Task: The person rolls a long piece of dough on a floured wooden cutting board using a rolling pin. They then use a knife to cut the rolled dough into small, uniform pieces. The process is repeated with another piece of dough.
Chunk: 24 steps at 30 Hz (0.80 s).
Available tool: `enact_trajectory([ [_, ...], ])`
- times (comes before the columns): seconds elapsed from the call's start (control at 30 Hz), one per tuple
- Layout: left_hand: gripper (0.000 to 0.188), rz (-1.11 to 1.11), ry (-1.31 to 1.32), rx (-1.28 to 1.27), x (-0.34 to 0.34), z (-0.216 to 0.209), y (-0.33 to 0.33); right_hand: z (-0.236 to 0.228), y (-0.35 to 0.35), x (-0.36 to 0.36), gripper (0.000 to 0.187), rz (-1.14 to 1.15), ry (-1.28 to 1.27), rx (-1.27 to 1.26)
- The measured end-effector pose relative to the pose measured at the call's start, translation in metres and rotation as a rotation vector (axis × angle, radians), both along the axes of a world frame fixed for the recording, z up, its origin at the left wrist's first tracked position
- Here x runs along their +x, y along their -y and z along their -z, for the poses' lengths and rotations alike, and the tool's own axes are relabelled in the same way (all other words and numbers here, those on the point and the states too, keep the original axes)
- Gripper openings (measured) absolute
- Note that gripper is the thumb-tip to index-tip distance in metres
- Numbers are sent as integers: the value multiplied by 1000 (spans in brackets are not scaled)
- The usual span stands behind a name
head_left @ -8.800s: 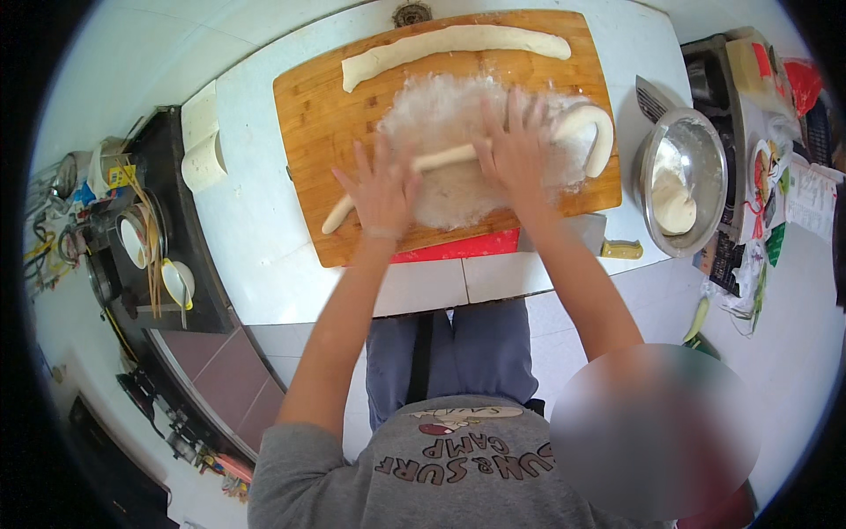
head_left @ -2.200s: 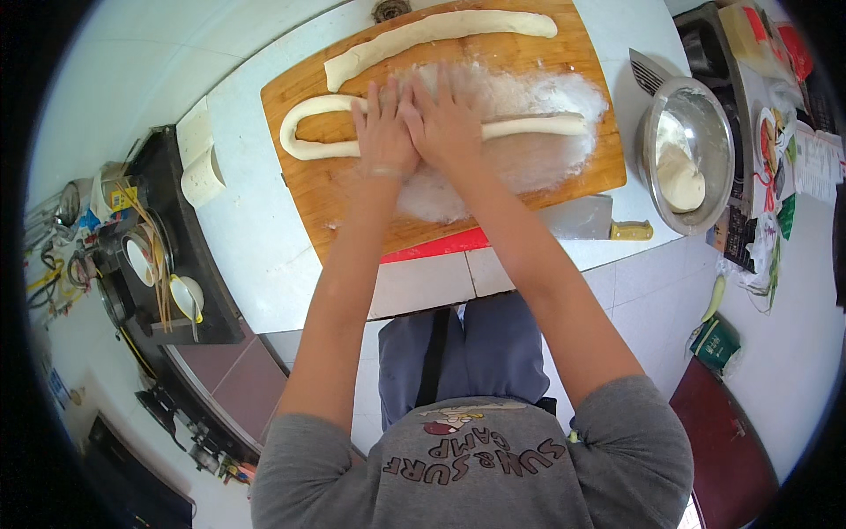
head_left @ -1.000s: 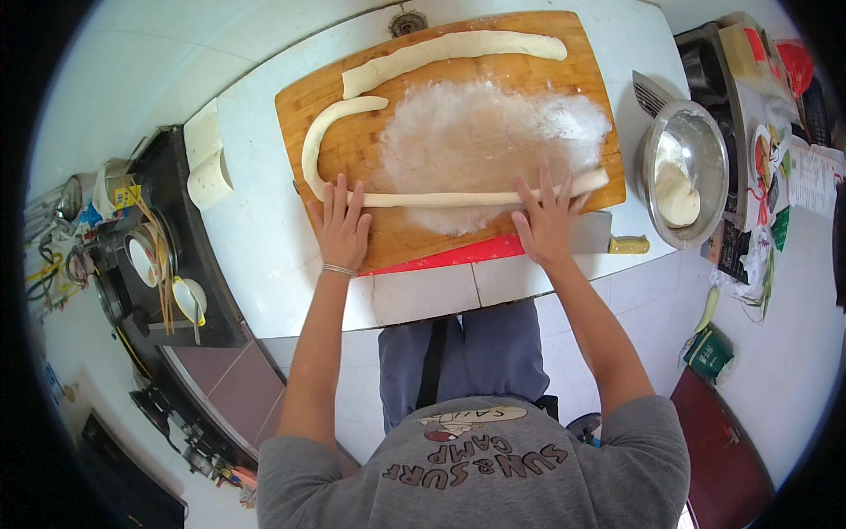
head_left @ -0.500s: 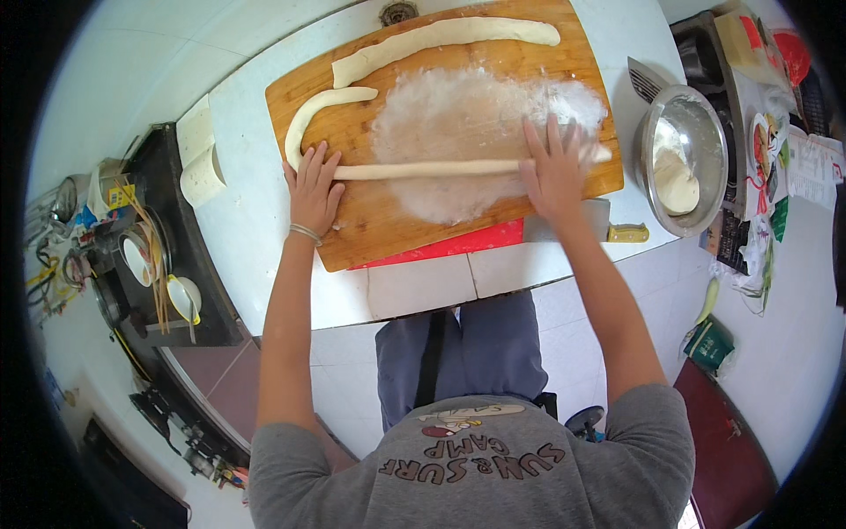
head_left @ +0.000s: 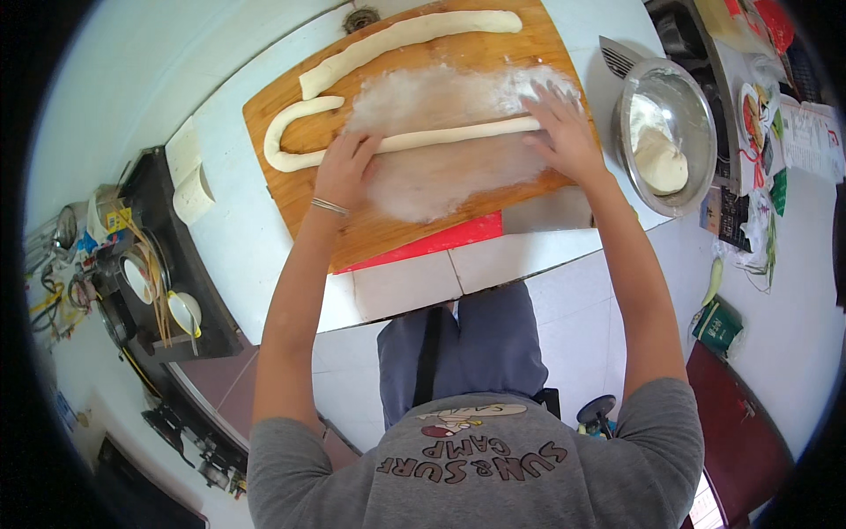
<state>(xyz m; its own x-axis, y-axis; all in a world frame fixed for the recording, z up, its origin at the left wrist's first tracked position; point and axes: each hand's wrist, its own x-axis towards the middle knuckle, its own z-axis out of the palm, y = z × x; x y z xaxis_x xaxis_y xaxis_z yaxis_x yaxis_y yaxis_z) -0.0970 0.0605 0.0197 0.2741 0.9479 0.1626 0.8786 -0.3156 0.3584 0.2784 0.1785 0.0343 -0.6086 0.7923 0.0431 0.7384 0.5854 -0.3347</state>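
Observation:
A long, thin dough rope (head_left: 458, 134) lies across a floured wooden board (head_left: 304, 207), its left part bending back in a hook. My left hand (head_left: 348, 167), with bands round the wrist, rests palm down over the rope just right of the bend, fingers stretched out. Over the rope's right end, my right hand (head_left: 566, 137) is spread flat and hides that end. Neither hand grips the rope. Along the far side of the board lies a thicker strip of dough (head_left: 414, 33). White flour (head_left: 432, 185) covers the board's middle.
To the right, a metal bowl (head_left: 696, 115) holds a dough lump (head_left: 661, 163), with a slotted metal utensil (head_left: 619, 58) beside it. A broad knife blade (head_left: 546, 212) and a red sheet (head_left: 423, 245) show at the board's near edge. Bowls (head_left: 183, 313) and chopsticks stand left.
The view has shifted a little. My left hand has slid rightward along the rope, away from the bend. My right hand has moved slightly right on the board and now covers the rope's end.

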Motion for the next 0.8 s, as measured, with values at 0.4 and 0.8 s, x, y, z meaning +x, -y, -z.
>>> enact_trajectory([
  [0.4, 45, -174, 128, 48, 2, -34, -10, -19, 8, -23, 47, -21, -37, -4],
  [0.8, 58, -297, -246, -111, 90, 15, 40, 16, 100, -37, 54, 123, -78, 58],
])
